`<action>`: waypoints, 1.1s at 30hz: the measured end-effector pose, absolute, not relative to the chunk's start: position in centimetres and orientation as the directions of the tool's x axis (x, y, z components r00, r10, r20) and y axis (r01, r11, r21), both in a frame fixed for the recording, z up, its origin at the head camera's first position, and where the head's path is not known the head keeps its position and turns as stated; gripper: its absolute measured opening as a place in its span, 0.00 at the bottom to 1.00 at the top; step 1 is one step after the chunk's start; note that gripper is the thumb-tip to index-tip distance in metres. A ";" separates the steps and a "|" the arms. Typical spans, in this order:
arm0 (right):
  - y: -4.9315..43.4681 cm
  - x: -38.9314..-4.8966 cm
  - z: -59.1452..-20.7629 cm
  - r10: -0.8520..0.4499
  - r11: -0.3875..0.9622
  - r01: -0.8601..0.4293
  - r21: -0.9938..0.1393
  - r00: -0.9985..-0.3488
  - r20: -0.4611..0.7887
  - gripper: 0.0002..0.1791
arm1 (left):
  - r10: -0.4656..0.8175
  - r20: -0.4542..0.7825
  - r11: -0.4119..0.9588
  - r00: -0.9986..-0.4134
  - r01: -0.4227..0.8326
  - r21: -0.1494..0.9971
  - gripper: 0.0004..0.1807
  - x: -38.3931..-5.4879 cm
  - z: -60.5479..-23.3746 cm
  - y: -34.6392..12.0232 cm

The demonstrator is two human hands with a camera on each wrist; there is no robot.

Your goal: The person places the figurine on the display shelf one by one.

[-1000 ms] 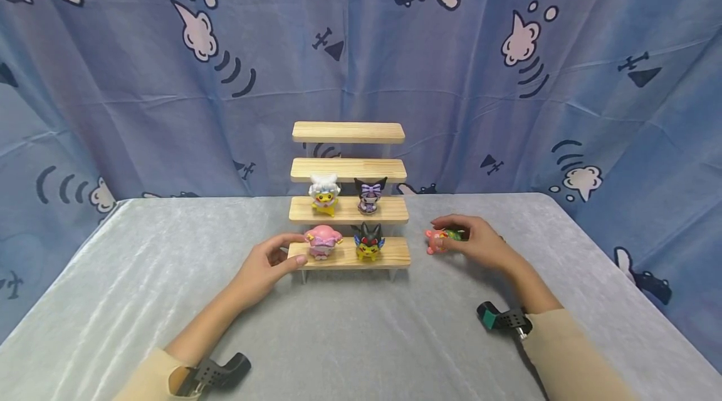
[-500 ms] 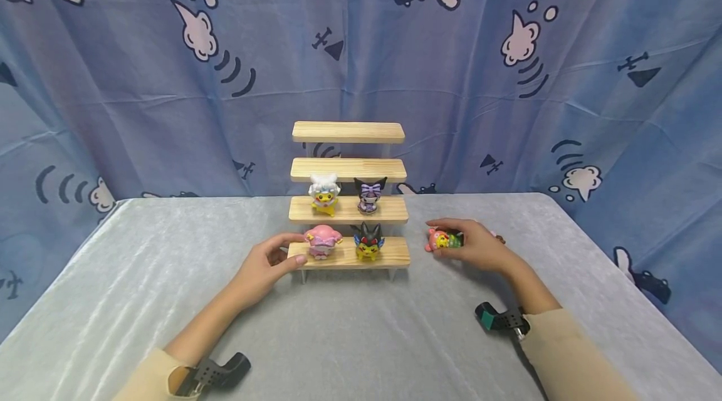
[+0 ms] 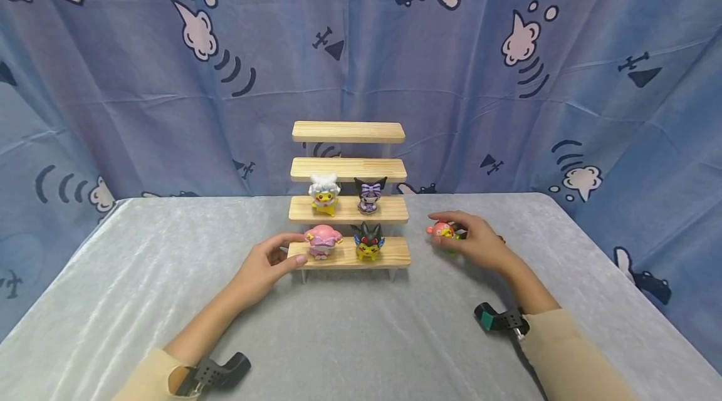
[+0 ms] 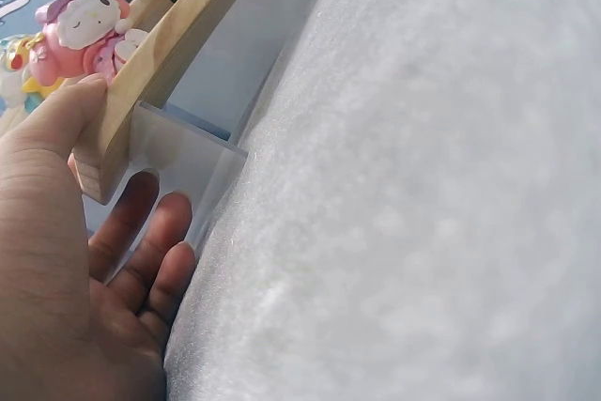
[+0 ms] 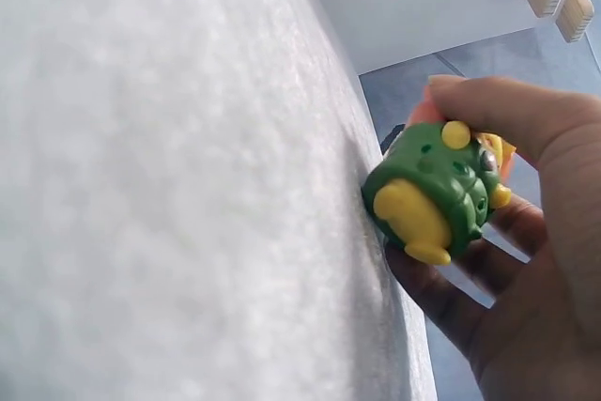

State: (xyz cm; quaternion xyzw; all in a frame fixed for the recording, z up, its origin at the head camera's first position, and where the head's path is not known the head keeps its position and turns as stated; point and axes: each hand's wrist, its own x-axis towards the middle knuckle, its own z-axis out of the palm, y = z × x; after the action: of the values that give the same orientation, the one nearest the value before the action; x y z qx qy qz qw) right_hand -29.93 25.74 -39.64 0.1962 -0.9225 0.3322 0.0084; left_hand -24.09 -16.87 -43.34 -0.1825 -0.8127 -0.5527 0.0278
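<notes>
My left hand (image 3: 272, 263) grips the left end of the lowest wooden shelf of a tiered display stand (image 3: 348, 208). In the left wrist view its thumb (image 4: 58, 119) lies on the wood, and several fingers extend beside the clear plastic leg (image 4: 188, 157). To the right of the stand, my right hand (image 3: 478, 240) holds a small figurine (image 3: 442, 231) with a pink head between thumb and fingers. The right wrist view shows the green body and yellow feet of that figurine (image 5: 427, 190) close by the tabletop; its head is mostly hidden there.
A pink figurine (image 3: 323, 241) and a black-and-yellow figurine (image 3: 368, 243) stand on the lowest shelf. Above them are a white-hatted yellow figurine (image 3: 324, 194) and a black-eared purple one (image 3: 370, 194). Behind the grey cloth-covered table (image 3: 361, 338) hangs a blue curtain (image 3: 350, 44).
The figurine in my right hand has turned from lying sideways to a more upright pose, its green body now mostly hidden in the head view. My left hand and the stand have stayed in place.
</notes>
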 end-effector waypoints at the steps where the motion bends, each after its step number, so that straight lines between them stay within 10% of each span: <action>1: 25.7 -29.9 -39.7 -0.349 0.701 -0.364 -0.613 -0.925 0.151 0.26 | 0.265 0.248 0.324 -0.932 0.329 0.887 0.20 -24.1 -43.3 -16.9; 16: 24.4 -30.0 -40.8 -0.199 0.667 -0.306 -0.679 -0.952 0.234 0.23 | 0.269 0.238 0.321 -0.933 0.320 0.892 0.20 -24.1 -43.3 -16.8; 33: 25.6 -30.1 -40.6 -0.347 0.619 -0.331 -0.713 -0.929 0.130 0.35 | 0.272 0.234 0.318 -0.933 0.317 0.893 0.20 -24.0 -43.2 -16.9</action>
State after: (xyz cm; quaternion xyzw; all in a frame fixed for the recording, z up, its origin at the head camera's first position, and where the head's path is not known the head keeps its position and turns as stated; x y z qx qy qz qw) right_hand -30.06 25.64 -40.59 0.1884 -0.8995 0.3940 -0.0103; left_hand -24.00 -16.86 -43.22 -0.1815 -0.8117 -0.5548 0.0204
